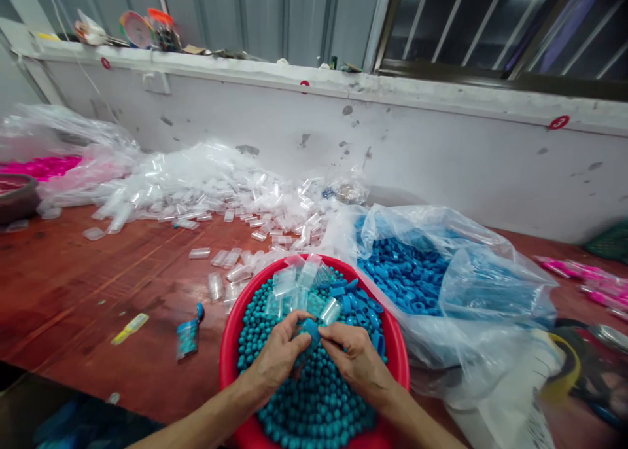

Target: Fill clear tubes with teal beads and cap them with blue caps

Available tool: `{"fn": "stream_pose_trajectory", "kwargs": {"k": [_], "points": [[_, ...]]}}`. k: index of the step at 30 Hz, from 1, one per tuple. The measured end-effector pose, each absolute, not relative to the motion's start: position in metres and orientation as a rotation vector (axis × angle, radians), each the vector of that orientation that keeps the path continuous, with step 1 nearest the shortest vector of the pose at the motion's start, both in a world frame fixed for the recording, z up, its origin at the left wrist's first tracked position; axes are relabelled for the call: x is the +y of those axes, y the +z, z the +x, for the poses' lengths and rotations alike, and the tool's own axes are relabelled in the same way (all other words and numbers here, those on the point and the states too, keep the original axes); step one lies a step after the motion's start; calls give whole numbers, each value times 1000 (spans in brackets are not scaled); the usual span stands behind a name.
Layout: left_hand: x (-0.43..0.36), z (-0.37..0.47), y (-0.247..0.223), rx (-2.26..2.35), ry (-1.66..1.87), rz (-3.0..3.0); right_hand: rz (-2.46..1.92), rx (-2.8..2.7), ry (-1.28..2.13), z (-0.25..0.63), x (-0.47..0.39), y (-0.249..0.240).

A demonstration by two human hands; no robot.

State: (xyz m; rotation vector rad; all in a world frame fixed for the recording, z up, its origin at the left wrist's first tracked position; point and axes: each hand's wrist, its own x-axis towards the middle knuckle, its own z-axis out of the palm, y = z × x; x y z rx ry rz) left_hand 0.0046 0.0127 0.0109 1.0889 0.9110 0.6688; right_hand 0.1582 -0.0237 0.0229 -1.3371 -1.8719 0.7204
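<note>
My left hand point(277, 354) is closed around a small plastic container point(308, 336) that looks teal and blue, partly covered by my fingers. From the other side, my right hand point(356, 357) pinches at its blue end. Both hands are over a red basin point(229, 344) filled with small teal balls point(314, 406). Clear empty containers point(289, 285) lie on the balls at the basin's far side. Blue caps point(360, 305) are heaped at its right. Left of the basin, a clear container with teal balls point(187, 340) lies on the table, its blue cap flipped out.
Clear containers point(216, 194) form a large pile along the wall. At right, a plastic bag point(481, 285) holds many blue caps. A yellow cutter knife point(130, 328) lies on the red table point(142, 266). Pink pieces point(44, 167) are at far left, pink packs point(589, 279) far right.
</note>
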Motion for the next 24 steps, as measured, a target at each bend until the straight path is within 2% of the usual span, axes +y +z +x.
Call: {"fn": "stream_pose_trajectory", "kwargs": {"k": [6, 9, 12, 18, 24], "points": [[16, 1, 15, 856, 538, 1185, -1268, -1493, 1211, 176, -15, 26], [16, 2, 14, 814, 515, 1234, -1275, -1223, 1307, 174, -9, 23], [13, 5, 12, 859, 558, 1236, -1329, -1255, 1187, 165, -11, 21], [10, 7, 11, 869, 747, 1236, -1453, -1775, 1065, 151, -30, 15], [10, 11, 12, 804, 808, 1224, -1642, -1950, 753, 138, -32, 10]]}}
